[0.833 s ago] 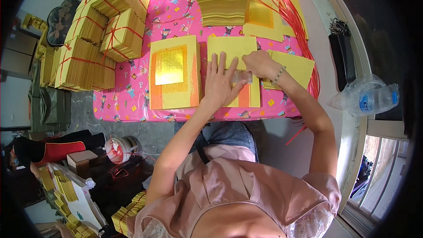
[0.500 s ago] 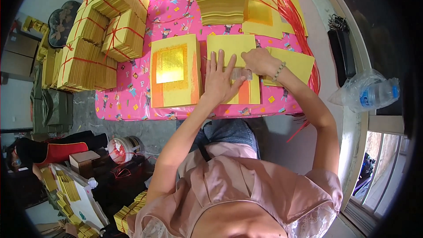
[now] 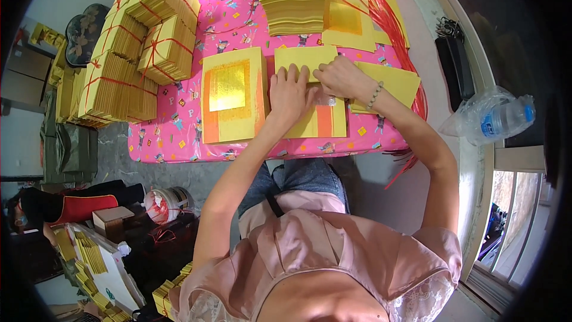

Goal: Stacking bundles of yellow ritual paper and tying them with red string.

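On the pink patterned tabletop, my left hand (image 3: 289,92) lies over a yellow paper sheet (image 3: 301,55) with its fingers stretched forward and slightly bent. My right hand (image 3: 345,79), with a beaded bracelet on the wrist, is curled close beside it on the same sheet. Whatever its bent fingers grip is hidden. A small shiny clear-silver rectangle (image 3: 325,99) shows between the hands, and the sheet has an orange strip (image 3: 325,124) near me. To the left stands a thick stack of yellow paper (image 3: 233,126) with a gold foil square on top.
Bundles of yellow paper (image 3: 122,65) tied with red string are piled at left. A tall yellow stack (image 3: 293,12), loose gold-marked sheets (image 3: 348,21) and red strings (image 3: 396,30) lie farther back. A bagged plastic bottle (image 3: 503,120) sits at right. At lower left, another person (image 3: 77,206) bends over.
My right hand has moved slightly left, toward my left hand. The left fingers have drawn in and bent more. The whole view has shifted a little.
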`<control>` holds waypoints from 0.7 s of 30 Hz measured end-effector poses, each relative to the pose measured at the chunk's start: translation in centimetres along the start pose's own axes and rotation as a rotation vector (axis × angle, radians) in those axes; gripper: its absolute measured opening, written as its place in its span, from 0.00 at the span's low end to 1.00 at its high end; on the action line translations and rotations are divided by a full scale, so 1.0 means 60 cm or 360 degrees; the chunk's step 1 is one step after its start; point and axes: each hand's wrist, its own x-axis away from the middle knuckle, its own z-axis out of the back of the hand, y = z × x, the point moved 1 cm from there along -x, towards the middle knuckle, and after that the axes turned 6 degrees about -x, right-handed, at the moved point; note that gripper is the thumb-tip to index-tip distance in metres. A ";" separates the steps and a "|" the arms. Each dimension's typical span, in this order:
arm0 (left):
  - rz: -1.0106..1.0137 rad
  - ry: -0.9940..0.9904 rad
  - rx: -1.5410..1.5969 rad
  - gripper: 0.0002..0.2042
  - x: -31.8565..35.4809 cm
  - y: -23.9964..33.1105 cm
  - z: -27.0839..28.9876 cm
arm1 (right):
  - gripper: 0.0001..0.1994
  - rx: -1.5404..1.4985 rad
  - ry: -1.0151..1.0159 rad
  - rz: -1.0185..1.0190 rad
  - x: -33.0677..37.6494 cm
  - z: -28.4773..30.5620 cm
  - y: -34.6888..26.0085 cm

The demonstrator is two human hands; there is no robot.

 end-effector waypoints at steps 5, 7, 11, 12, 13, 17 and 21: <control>0.0033 -0.0157 -0.0201 0.23 -0.029 -0.025 -0.001 | 0.07 0.0066 0.0117 0.0018 -0.016 0.042 0.004; 0.0026 0.0300 -0.0248 0.24 -0.035 -0.032 0.006 | 0.08 0.0064 0.0160 -0.0070 -0.011 0.064 0.006; 0.0021 0.0625 -0.0154 0.24 -0.044 -0.034 0.070 | 0.15 -0.0356 0.0958 -0.0446 0.011 0.138 0.009; 0.0014 0.0640 -0.0109 0.25 -0.045 -0.031 0.090 | 0.19 -0.0390 0.1177 -0.0616 0.020 0.148 0.011; 0.0008 0.0639 -0.0105 0.25 -0.048 -0.024 0.106 | 0.19 -0.0386 0.1177 -0.0624 0.029 0.150 0.010; -0.0133 0.0925 -0.0102 0.25 -0.055 0.005 0.160 | 0.36 -0.1315 0.1117 -0.1111 0.081 0.170 0.011; -0.0341 0.0994 -0.0084 0.25 -0.061 0.053 0.168 | 0.35 -0.2573 0.1010 -0.1196 0.147 0.171 0.020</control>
